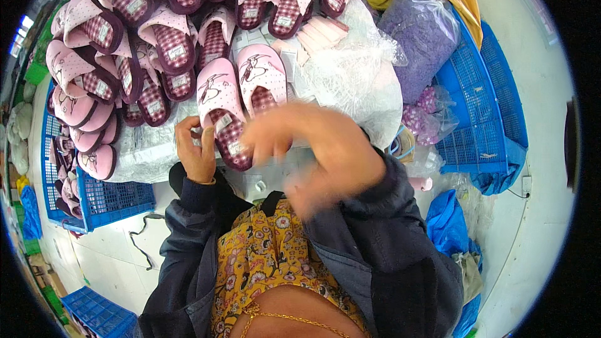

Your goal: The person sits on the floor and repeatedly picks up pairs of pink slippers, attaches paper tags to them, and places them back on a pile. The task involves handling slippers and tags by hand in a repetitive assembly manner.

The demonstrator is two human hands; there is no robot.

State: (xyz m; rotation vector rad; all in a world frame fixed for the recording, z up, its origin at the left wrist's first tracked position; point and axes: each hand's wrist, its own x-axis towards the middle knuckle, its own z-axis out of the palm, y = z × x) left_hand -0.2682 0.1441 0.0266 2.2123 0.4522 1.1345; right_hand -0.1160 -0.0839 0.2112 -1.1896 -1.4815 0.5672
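A pair of pink slippers with dark purple soles lies on the table in front of me, toes pointing away. The left slipper (216,87) shows its checked insole with a white label; the right slipper (263,74) is partly hidden behind my right hand. My left hand (195,153) is beside the left slipper's outer edge, thumb and fingers apart; whether it touches the slipper is unclear. Smeared by motion, my right hand (282,131) passes over the heel end of the pair. Its fingers are too blurred to show any hold.
Many similar slippers (169,44) are piled at the far left of the table. Pink strips (320,36) and clear plastic (344,72) lie to the right. Blue crates (469,100) stand right, beside a bag of purple material (418,37). Another blue crate (119,203) holds slippers at left.
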